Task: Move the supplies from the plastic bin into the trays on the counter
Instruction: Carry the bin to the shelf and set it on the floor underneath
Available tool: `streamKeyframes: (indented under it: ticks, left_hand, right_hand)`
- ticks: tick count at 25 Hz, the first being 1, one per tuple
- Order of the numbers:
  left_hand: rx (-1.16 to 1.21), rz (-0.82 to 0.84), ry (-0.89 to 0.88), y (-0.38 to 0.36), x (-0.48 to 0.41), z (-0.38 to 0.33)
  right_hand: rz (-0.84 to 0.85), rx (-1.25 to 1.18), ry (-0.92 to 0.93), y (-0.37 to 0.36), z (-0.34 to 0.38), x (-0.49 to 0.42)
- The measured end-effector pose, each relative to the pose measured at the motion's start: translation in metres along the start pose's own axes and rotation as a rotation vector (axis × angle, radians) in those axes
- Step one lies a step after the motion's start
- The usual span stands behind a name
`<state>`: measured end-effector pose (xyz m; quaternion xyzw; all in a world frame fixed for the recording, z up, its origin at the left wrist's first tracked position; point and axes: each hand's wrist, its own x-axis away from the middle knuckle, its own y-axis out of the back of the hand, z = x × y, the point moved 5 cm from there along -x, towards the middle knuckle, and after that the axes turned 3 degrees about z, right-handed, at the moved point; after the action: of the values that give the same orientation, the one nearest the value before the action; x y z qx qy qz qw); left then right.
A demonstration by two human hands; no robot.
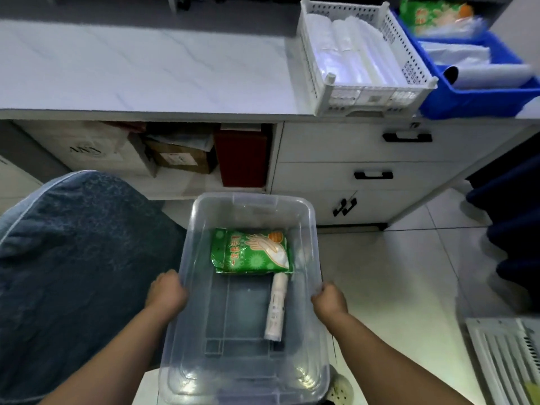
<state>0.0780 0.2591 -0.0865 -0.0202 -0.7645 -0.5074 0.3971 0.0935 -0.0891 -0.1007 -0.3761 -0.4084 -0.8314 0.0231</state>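
I grip the clear plastic bin [248, 287] by its side rims, left hand [166, 293] and right hand [330, 301] clenched; tilting could slide the green glove packet [251, 251] and roll [276, 306] inside.

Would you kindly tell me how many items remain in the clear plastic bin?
2: a green glove packet at the far end, and a white roll just nearer, along the right side.

Both my bare forearms reach forward and slightly inward from the bottom of the view. My left hand [166, 293] is curled over the left rim of the bin [251, 200], my right hand [328, 301] over the right rim, knuckles up, fingers wrapped tight.
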Motion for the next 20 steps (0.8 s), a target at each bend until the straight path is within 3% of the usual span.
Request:
streamKeyframes:
  ticks: [7,15,20]
  left_hand:
    - [-0.104,0.027,-0.181,-0.016,0.048,-0.127]
    - [-0.159,0.059,-0.404,-0.067,0.162,-0.349]
    - [-0.143,0.075,-0.643,-0.093,0.240,-0.491]
  right_hand:
    - [-0.040,-0.167,-0.054,0.102,-0.095,0.003]
    - [-0.129,-0.329,-0.084,0.286,-0.254,0.006]
    - [-0.303,-0.427,-0.101,0.405,-0.341,0.016]
